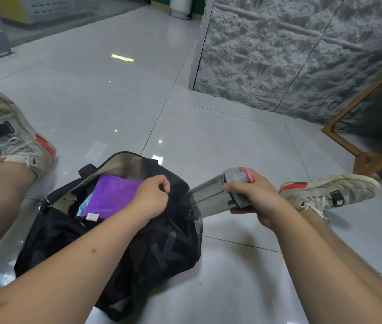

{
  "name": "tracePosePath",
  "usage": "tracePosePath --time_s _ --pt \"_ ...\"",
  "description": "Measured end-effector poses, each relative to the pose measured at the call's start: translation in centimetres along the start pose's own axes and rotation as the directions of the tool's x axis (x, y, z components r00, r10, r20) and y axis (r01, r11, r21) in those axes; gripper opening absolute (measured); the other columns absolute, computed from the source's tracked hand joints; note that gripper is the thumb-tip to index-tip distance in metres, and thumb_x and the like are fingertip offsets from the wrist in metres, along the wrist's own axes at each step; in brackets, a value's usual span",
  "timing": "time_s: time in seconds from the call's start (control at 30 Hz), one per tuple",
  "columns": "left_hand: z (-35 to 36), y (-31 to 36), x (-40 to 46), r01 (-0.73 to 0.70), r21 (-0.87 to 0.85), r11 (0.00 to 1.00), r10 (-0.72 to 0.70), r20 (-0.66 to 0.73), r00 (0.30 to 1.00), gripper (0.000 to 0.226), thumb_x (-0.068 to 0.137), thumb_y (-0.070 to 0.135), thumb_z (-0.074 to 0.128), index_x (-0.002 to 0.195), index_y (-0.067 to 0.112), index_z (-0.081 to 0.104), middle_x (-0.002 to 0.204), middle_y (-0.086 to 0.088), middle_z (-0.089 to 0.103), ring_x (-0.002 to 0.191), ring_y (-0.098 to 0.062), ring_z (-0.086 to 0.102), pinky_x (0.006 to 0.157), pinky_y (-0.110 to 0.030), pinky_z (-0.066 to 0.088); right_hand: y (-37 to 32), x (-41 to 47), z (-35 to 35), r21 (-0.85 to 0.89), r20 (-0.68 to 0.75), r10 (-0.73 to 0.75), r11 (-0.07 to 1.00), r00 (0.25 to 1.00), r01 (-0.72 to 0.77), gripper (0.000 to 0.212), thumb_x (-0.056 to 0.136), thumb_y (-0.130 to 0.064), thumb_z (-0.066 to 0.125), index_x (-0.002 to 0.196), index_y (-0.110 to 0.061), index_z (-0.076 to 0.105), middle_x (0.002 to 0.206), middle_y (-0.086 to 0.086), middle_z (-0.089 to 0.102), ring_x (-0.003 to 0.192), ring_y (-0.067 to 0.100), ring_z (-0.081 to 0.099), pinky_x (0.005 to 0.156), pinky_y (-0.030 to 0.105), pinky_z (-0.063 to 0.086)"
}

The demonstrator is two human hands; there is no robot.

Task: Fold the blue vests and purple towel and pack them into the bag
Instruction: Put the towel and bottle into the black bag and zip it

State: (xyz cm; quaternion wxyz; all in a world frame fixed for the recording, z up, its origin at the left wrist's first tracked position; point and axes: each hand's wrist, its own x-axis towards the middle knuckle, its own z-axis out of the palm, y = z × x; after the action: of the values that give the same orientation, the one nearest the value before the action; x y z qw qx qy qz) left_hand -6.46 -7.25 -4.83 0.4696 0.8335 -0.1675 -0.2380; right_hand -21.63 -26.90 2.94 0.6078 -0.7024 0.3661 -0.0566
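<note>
Left hand point(152, 197) pinches black bag point(119, 249) edge, frame centre. Right hand point(253, 197) grips grey bottle point(218, 195), base pushed into bag's mesh side pocket. Purple towel point(112, 195) folded inside open bag, blue vest point(84, 204) just beside it. Bag on floor point(208, 127).

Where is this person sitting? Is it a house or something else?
Probably an indoor public place like an office or gym lobby, not surely. The person sits on a shiny tiled floor, beside a rough grey stone-look wall, with glass panels at the far side.
</note>
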Motion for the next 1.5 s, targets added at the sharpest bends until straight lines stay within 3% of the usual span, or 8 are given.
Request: tracePosePath --time_s 0.27,0.43,0.63,1.0,1.17,1.33,1.43,1.5 --pt "-0.4 -0.1 -0.2 -0.045 0.147 0.988 0.043 0.016 0.999 0.037 0.079 -0.013 0.041 0.078 0.017 0.062 0.067 0.0 0.05 0.057 -0.018 0.044 0.044 -0.022 0.033 -0.9 -0.6 1.5 -0.16 0.06 -0.061 0.985 0.996 0.07 0.043 0.075 -0.019 0.086 0.111 -0.031 0.067 0.107 0.002 0.071 0.091 0.024 0.073 0.073 0.051 0.066" --pt "-0.2 0.3 -0.3 -0.063 0.152 0.986 0.059 0.034 0.998 0.037 0.081 -0.013 0.043 0.078 0.018 0.063 0.069 0.001 0.051 0.058 -0.016 0.045 0.041 -0.013 0.03 -2.2 -1.1 1.9 -0.487 0.015 -0.168 0.86 0.986 0.154 0.052 0.061 -0.03 0.089 0.104 -0.041 0.061 0.1 -0.008 0.066 0.086 0.021 0.068 0.07 0.045 0.065" --pt "0.1 0.1 -0.1 -0.059 0.134 0.989 0.057 0.026 0.998 0.033 0.08 -0.009 0.052 0.08 0.023 0.063 0.077 0.0 0.057 0.061 -0.018 0.05 0.05 -0.024 0.037 -3.3 -1.5 3.2 -0.636 0.028 -0.236 0.745 0.971 0.2 0.065 0.059 -0.041 0.087 0.117 -0.044 0.056 0.107 -0.007 0.062 0.087 0.014 0.066 0.07 0.036 0.06" --pt "0.3 0.3 -0.6 -0.042 -0.168 0.985 0.05 0.044 0.998 0.017 0.082 0.002 0.074 0.085 0.018 0.07 0.081 -0.005 0.07 0.074 -0.016 0.058 0.068 -0.029 0.048 -0.8 -0.9 8.8 -0.922 0.252 -0.083 0.283 0.964 0.266 0.099 0.068 -0.03 0.086 0.151 -0.04 0.032 0.128 0.004 0.038 0.089 0.033 0.063 0.077 0.038 0.058" --pt "0.7 0.7 -0.6 -0.03 -0.191 0.981 0.032 0.006 0.999 0.011 0.097 0.017 0.065 0.088 0.016 0.072 0.083 0.0 0.071 0.077 -0.013 0.06 0.068 -0.026 0.044 1.7 0.3 7.9 -0.866 0.212 -0.096 0.443 0.973 0.232 0.137 0.07 -0.022 0.093 0.161 -0.047 -0.006 0.147 0.003 0.028 0.102 0.031 0.064 0.086 0.041 0.058" --pt "1.3 1.5 -1.2 -0.058 -0.105 0.993 0.063 0.043 0.997 0.035 0.082 0.053 0.08 0.09 0.019 0.071 0.083 0.009 0.07 0.077 -0.008 0.06 0.068 -0.025 0.044 5.0 0.6 6.6 -0.688 -0.104 -0.005 0.723 0.995 -0.069 0.16 0.068 -0.029 0.096 0.148 -0.045 -0.041 0.141 0.009 0.036 0.107 0.028 0.062 0.083 0.038 0.057" --pt "1.7 1.6 -1.5 -0.075 -0.061 0.995 0.078 0.049 0.996 0.042 0.075 0.052 0.086 0.1 0.025 0.066 0.1 0.012 0.069 0.094 -0.004 0.06 0.072 -0.022 0.044 7.2 0.6 7.0 -0.632 -0.142 0.145 0.748 0.979 -0.202 0.145 0.069 -0.037 0.091 0.161 -0.031 -0.021 0.133 0.009 0.052 0.095 0.023 0.063 0.075 0.034 0.054" --pt "2.0 1.7 -1.5 -0.093 -0.08 0.992 0.1 0.088 0.991 0.04 0.079 0.053 0.083 0.109 0.032 0.066 0.107 0.016 0.069 0.102 -0.001 0.061 0.074 -0.018 0.044 8.1 0.8 7.4 -0.596 -0.123 0.181 0.773 0.976 -0.218 0.095 0.066 -0.031 0.08 0.149 -0.022 0.035 0.11 0.002 0.066 0.09 0.023 0.069 0.074 0.039 0.06"
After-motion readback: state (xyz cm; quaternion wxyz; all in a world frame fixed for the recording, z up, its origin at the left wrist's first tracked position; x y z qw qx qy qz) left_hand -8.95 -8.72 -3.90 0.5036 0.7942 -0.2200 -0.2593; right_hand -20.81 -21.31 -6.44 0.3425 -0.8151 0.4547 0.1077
